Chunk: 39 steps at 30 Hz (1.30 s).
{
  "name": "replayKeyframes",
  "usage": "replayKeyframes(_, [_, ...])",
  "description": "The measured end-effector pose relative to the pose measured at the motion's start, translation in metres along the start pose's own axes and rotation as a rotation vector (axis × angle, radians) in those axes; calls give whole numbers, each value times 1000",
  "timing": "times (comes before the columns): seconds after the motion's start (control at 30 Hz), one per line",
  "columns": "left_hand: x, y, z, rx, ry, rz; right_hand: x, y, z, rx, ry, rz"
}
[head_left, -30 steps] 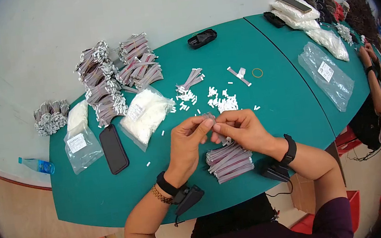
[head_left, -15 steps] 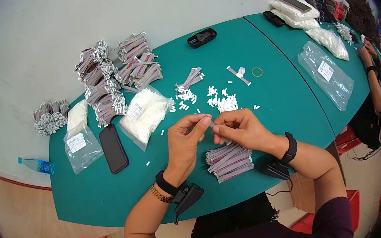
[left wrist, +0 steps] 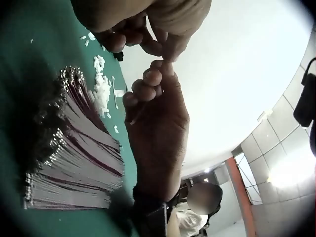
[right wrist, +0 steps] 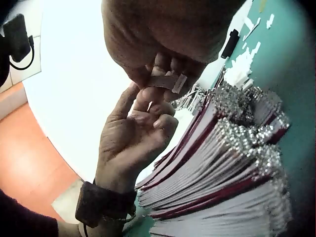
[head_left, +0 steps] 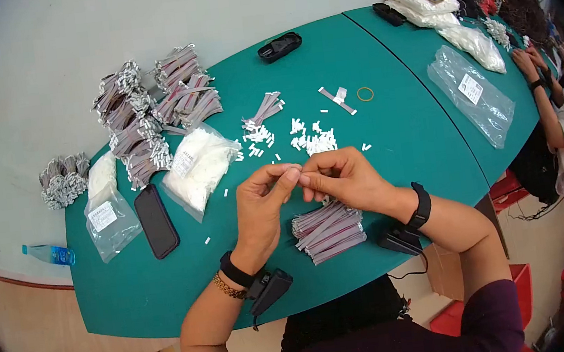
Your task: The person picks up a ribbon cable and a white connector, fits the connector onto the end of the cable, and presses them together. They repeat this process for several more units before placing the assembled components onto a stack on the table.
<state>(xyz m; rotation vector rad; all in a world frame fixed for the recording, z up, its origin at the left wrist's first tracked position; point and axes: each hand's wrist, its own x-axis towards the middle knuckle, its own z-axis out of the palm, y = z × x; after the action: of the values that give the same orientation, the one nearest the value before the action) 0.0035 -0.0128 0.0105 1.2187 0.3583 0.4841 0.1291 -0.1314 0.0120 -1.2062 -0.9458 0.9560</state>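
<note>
Both hands meet fingertip to fingertip over the table. A short grey ribbon cable [right wrist: 163, 81] with a pale connector at its end lies along the curled fingers of the right hand [head_left: 349, 181], seen in the right wrist view. Thumb and forefinger of the left hand [head_left: 261, 206] pinch at its other end, which the fingertips hide. Just below the hands sits a thick stack of flat grey ribbon cables [head_left: 330, 233] with dark red edges and metal-tipped ends. Beyond the fingers lies a pile of small white connectors [head_left: 320, 142].
More bundled cables [head_left: 138, 133], a bag of white parts [head_left: 199, 168], a phone [head_left: 156, 221] and a flatter bag [head_left: 102, 214] occupy the left side. At the back are a black case [head_left: 280, 47], loose cables [head_left: 264, 108] and a rubber band [head_left: 365, 94]. Another person's arms [head_left: 539, 84] show far right.
The fingertips have closed together, covering the cable piece that showed between them earlier. The head view has shifted, so the table's things sit slightly further left and mostly higher.
</note>
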Motion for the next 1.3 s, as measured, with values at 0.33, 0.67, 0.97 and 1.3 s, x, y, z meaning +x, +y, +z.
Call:
replayKeyframes(0.33, [-3,3,2,144,18,161,-1,-2,0,-2,-1,4])
replayKeyframes(0.67, [-2,6,0,155,17,123,0,0,0,17,-13,0])
replayKeyframes(0.97, [-2,-2,1,144,-20,216,-3,-5,4,-7,39,9])
replayKeyframes(1.3, [-13,22,6,685,-300,55,3,-18,-15,33,103,-130])
